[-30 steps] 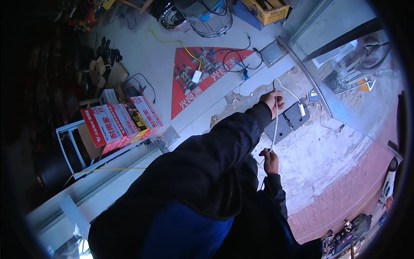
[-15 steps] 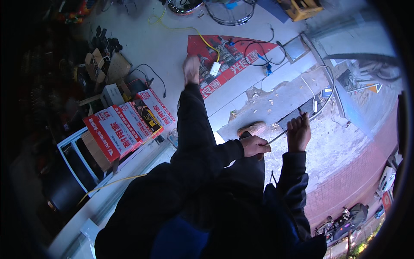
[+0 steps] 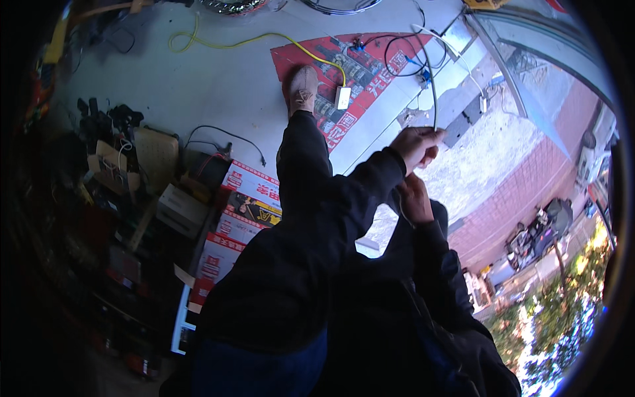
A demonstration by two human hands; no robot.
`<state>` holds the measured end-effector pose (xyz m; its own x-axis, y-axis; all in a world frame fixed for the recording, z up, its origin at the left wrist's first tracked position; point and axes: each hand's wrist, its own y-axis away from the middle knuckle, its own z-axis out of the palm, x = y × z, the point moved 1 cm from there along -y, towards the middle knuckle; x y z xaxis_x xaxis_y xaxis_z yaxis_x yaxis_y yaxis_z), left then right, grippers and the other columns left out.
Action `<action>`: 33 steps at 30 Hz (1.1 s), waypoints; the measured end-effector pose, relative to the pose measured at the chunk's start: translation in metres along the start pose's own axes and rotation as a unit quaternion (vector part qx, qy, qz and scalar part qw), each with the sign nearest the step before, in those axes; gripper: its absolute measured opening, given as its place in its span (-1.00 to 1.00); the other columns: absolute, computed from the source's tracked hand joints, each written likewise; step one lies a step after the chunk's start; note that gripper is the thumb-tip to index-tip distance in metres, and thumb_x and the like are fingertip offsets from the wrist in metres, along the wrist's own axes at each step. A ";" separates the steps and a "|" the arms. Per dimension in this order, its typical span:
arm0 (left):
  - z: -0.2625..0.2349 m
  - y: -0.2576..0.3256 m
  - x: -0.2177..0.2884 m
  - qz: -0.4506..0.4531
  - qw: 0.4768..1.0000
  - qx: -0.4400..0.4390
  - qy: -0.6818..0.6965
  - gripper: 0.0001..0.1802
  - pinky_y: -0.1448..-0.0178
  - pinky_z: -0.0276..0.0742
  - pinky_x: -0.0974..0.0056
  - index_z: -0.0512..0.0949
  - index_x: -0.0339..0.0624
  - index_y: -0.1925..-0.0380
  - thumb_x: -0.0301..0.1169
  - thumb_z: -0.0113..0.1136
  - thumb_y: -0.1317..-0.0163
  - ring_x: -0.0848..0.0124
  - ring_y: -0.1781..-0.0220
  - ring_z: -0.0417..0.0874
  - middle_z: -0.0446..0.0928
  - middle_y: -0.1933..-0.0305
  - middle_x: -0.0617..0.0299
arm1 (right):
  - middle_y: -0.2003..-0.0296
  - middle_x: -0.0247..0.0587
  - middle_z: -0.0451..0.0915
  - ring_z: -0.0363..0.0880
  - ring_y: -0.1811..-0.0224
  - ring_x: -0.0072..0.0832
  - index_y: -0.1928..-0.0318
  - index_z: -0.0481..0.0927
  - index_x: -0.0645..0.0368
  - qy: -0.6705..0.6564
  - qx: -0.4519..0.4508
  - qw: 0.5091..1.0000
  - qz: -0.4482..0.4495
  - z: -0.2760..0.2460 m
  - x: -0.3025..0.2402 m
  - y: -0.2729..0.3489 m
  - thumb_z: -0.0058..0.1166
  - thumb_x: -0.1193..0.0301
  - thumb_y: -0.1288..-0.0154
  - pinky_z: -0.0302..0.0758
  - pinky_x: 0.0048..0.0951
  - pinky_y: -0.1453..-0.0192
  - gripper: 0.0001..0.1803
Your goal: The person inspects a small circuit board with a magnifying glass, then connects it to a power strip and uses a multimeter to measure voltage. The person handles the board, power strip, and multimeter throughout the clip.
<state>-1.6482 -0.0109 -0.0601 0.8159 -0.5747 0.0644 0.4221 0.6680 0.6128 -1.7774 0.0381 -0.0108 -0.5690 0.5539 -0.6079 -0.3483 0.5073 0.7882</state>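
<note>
A grey cable (image 3: pixel 434 99) rises from the closed fingers of my left hand (image 3: pixel 418 145) and bends away toward the doorway. My right hand (image 3: pixel 415 202) is just below the left one, close against it, with its fingers curled. What the right fingers hold is partly hidden behind my left hand. Beyond my hands, a dark strip (image 3: pixel 464 120) is set in the worn ground. Past my outstretched foot, a white socket block (image 3: pixel 342 98) on a yellow cord (image 3: pixel 294 43) rests on a red printed sheet (image 3: pixel 283 61).
A black cable (image 3: pixel 391 47) with blue connectors (image 3: pixel 424 76) lies by the threshold. Red and white cartons (image 3: pixel 221 248) stand left of my legs, near an open brown box (image 3: pixel 109 162) and other clutter. A glass door (image 3: pixel 529 86) stands at the far right, with brick paving (image 3: pixel 506 205) outside.
My left hand has moved up and right along with the cable. The right hand has come down and left, below it. The view has turned toward the outdoor side.
</note>
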 end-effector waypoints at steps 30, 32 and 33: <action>-0.236 -0.188 0.128 0.172 0.953 0.162 -0.191 -0.52 0.28 0.70 0.07 0.48 -0.18 0.09 0.03 0.23 -0.35 0.17 0.38 0.71 0.58 0.35 0.10 | 0.57 -0.37 0.48 0.44 0.57 -0.62 0.15 0.71 0.29 -0.298 0.155 0.934 -0.122 -0.024 0.109 -0.280 0.12 0.19 -0.56 0.40 -0.59 0.36 -0.63; -0.201 -0.164 0.143 0.186 0.955 0.132 -0.187 -0.44 0.30 0.67 0.08 0.49 -0.17 0.10 0.16 0.14 -0.40 0.20 0.39 0.70 0.57 0.37 0.13 | 0.40 -0.31 0.59 0.54 0.47 -0.59 -0.02 0.62 0.35 -0.436 0.124 0.871 -0.189 -0.021 0.079 -0.271 0.19 0.25 -0.52 0.49 -0.56 0.30 -0.64; -0.185 -0.152 0.145 0.207 0.949 0.123 -0.205 -0.42 0.30 0.66 0.09 0.50 -0.17 0.11 0.19 0.11 -0.41 0.21 0.40 0.70 0.56 0.38 0.15 | 0.34 -0.31 0.62 0.59 0.44 -0.58 -0.05 0.60 0.36 -0.469 0.112 0.845 -0.232 -0.018 0.064 -0.266 0.21 0.28 -0.50 0.53 -0.54 0.27 -0.63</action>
<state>-1.5208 -0.1078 -0.2897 0.6473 -0.4564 0.6104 -0.0471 0.7754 0.6298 -1.7343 -0.0733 -0.2575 0.4674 0.4865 -0.7382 -0.1622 0.8680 0.4693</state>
